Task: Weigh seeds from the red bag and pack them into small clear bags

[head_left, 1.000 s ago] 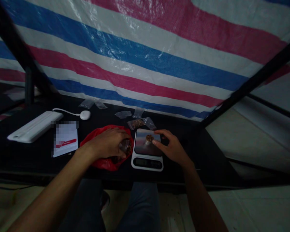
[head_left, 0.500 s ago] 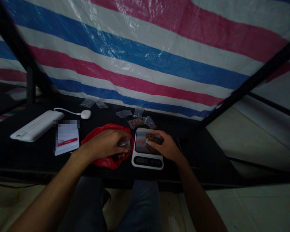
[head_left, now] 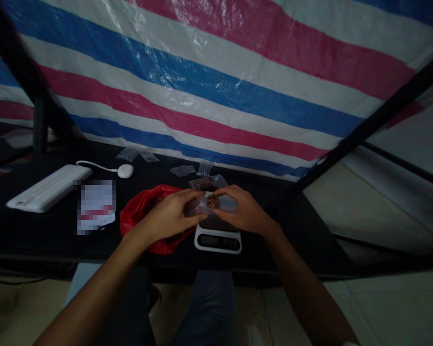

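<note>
In the head view, my right hand pinches a small round cup filled with brown granules, between thumb and fingers. My left hand grips a small clear plastic bag by its edges, its mouth right beside the cup. Both are above the white kitchen scale, whose plate is partly covered by my hands. Under my left hand lies an opened red plastic bag with brown pieces inside, partly hidden by the forearm. Whether the cup touches the clear bag is hard to make out.
Behind the scale lies a clear bag with brown contents. Several clear bags, such as one bag, lie along the striped sheet. At left are a long white case, a white corded puck and a blurred-out flat item.
My left hand has moved right with the clear bag, from over the red bag to the cup. My right hand has lifted the cup off the scale and shifted slightly left.
</note>
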`<state>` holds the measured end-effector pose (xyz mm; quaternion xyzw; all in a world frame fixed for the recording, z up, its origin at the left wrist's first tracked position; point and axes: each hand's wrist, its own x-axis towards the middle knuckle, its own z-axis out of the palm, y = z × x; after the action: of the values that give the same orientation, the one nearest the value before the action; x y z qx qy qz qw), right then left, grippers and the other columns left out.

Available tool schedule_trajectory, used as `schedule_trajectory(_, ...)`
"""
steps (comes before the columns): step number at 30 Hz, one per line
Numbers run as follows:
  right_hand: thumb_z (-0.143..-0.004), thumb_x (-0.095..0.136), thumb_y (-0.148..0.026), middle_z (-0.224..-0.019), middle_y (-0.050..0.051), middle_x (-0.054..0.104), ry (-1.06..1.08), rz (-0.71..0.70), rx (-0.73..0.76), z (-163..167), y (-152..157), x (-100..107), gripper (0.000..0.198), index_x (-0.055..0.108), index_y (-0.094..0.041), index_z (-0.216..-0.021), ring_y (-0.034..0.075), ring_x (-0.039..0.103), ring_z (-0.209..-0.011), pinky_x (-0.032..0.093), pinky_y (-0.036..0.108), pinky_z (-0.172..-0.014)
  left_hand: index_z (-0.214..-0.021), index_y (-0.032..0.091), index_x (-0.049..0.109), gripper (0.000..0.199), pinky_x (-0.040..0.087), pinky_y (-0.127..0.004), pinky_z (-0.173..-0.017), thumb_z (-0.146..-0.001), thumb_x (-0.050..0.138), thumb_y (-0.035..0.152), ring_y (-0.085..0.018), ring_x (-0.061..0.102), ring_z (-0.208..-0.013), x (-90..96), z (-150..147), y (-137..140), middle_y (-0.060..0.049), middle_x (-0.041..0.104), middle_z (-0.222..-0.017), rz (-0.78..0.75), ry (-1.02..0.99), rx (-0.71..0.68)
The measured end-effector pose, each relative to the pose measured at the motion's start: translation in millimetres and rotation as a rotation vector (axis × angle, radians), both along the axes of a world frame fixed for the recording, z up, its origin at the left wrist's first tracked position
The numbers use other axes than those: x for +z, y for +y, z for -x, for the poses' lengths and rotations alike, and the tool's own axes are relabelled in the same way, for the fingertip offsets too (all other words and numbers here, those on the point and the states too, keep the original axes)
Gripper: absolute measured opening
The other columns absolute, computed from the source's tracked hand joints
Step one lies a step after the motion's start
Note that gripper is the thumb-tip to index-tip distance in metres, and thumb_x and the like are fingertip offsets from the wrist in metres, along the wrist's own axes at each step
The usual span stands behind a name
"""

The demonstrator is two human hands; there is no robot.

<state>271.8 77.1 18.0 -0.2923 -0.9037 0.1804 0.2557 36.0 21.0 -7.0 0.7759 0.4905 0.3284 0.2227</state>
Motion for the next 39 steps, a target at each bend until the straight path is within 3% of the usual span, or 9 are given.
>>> schedule_trajectory(9, -0.087, 0.076, -0.02, -0.116, 0.009, 0.069, -0.157, 0.021, 0.175, 13, 3, 29, 0.029, 0.072, -0.02, -0.116, 0.024, 0.067, -0.108, 0.054, 0.039, -0.095, -0.138, 0.019, 0.066, 0.054, 0.054, -0.044, -0.105, -0.09, 0.072, 0.043, -0.031, 0.071, -0.119, -10.9, -4, -1, -0.013, 0.072, -0.136, -0.006, -0.096, 0.028)
schedule_trajectory(19, -0.085, 0.076, -0.016, -0.109, 0.006, 0.074, -0.246, 0.003, 0.289, 28, 13, 67, 0.031, 0.073, -0.021, -0.115, 0.022, 0.068, -0.1, 0.052, 0.035, -0.088, -0.145, 0.02, 0.057, 0.061, 0.053, -0.045, -0.109, -0.089, 0.073, 0.041, -0.031, 0.067, -0.127, -12.8, -2, -4, -0.013, 0.068, -0.141, -0.025, -0.222, 0.024)
schedule_trajectory(28, -0.083, 0.077, -0.019, -0.106, 0.003, 0.077, -0.235, 0.023, 0.255, 29, 14, 85, 0.03, 0.074, -0.023, -0.112, 0.022, 0.071, -0.097, 0.054, 0.034, -0.087, -0.151, 0.021, 0.05, 0.066, 0.054, -0.045, -0.109, -0.091, 0.071, 0.042, -0.03, 0.067, -0.128, -7.7, 2, -11, -0.014, 0.064, -0.147, -0.009, -0.258, 0.007)
schedule_trajectory(33, -0.083, 0.073, -0.02, -0.119, 0.006, 0.074, -0.097, 0.052, 0.158, 8, 19, 73, 0.044, 0.068, -0.023, -0.127, 0.021, 0.071, -0.097, 0.057, 0.034, -0.084, -0.151, 0.024, 0.05, 0.063, 0.059, -0.042, -0.101, -0.093, 0.067, 0.044, -0.029, 0.071, -0.12, -0.6, 8, -10, -0.011, 0.069, -0.141, -0.006, -0.247, 0.049)
schedule_trajectory(39, -0.079, 0.075, -0.016, -0.109, 0.007, 0.075, -0.118, 0.178, 0.052, -16, 27, 22, 0.034, 0.069, -0.017, -0.113, 0.021, 0.07, -0.095, 0.056, 0.035, -0.085, -0.134, 0.016, 0.062, 0.051, 0.058, -0.041, -0.098, -0.091, 0.067, 0.044, -0.027, 0.072, -0.111, 31.2, 22, 26, -0.012, 0.074, -0.128, -0.131, -0.27, 0.173)
